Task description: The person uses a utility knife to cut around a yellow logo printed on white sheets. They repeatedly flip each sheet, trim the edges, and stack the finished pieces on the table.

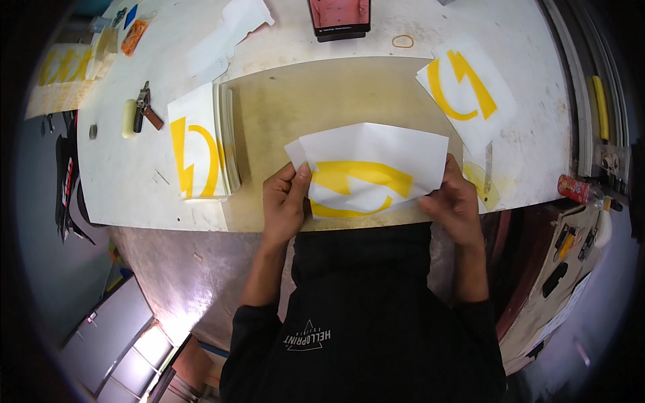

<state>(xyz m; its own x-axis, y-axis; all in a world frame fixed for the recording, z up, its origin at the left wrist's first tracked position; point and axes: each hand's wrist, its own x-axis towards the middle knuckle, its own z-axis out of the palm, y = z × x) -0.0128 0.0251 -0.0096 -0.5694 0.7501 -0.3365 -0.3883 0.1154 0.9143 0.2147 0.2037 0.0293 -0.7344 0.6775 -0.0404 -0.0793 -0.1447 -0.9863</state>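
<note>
Between my hands a white sheet (376, 142) with a yellow curved print is held up, slightly bent, above the near edge of a tan mat (302, 94). My left hand (285, 198) pinches its left edge, thumb in front and fingers partly hidden. At the lower right corner, my right hand (453, 205) grips the sheet between thumb and fingers; some of those fingers are behind the paper. A stack of similar printed sheets (195, 134) lies left of the mat. To the right, more sheets with yellow shapes (463, 87) rest on the table.
A phone-like screen (340, 19) stands at the far side, near a rubber band (403, 41). Torn white paper (235, 30) lies farther left. A dark hand tool (143, 107) is beside a pale oblong object (129, 119). A red can (572, 189) sits at the right edge.
</note>
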